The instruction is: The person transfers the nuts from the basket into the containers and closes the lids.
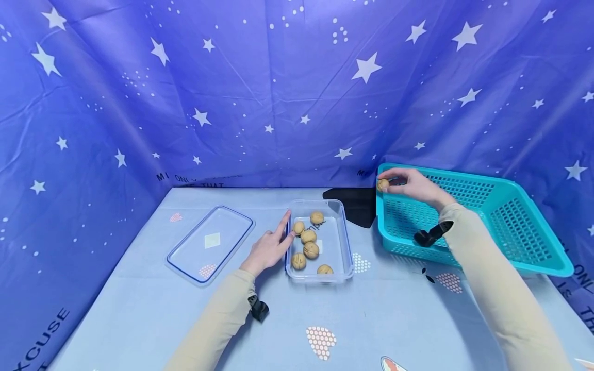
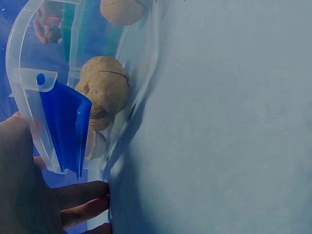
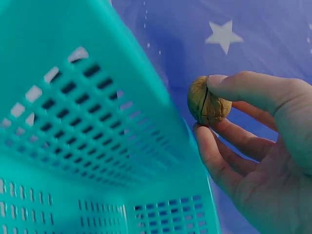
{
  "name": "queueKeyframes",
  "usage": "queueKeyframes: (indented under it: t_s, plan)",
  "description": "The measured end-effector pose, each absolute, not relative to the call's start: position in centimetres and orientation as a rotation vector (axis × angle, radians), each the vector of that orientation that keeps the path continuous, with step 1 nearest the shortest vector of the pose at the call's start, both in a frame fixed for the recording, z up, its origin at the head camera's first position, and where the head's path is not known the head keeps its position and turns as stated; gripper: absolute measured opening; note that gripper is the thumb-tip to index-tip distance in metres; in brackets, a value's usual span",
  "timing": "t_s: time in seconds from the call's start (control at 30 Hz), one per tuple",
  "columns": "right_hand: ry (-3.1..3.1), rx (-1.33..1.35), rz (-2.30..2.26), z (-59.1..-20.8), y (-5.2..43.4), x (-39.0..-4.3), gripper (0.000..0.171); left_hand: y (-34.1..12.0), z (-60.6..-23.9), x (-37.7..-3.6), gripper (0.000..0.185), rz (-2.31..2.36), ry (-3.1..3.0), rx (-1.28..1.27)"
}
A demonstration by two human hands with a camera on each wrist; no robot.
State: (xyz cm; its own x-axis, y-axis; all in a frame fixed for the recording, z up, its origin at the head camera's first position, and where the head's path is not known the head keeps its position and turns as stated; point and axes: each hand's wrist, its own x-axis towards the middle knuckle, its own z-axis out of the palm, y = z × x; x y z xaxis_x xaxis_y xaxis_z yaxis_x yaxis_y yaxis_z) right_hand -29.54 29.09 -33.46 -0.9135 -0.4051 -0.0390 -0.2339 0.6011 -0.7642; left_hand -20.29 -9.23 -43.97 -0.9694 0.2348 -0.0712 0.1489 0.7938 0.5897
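A clear plastic food container (image 1: 349,252) with blue clips stands mid-table, with several walnuts (image 1: 311,250) lying in it. Along its left wall rests my left hand (image 1: 269,251), the index finger straight at the rim and the thumb by the side; the left wrist view shows the other fingers low beside the wall near a blue clip (image 2: 66,126). My right hand (image 1: 417,187) pinches one walnut (image 3: 208,101) between thumb and fingertips, above the far left corner of a turquoise basket (image 1: 547,263). The part of the basket visible in the right wrist view holds nothing.
A clear lid (image 1: 190,257) with a blue seal lies flat left of the container. Between container and basket, a flat black piece (image 1: 352,203) lies at the back edge. Blue star-patterned curtains (image 1: 278,93) close off the back and sides of the table.
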Motion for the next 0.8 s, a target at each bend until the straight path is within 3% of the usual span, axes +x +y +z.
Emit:
queueKeyframes:
  t_s: [0.8]
  plan:
    - [2.485, -0.744, -1.246, -34.2, 23.9, -28.1, 0.037, -9.2, -44.2, -20.6, 0.063, 0.905, 2.848, 0.298]
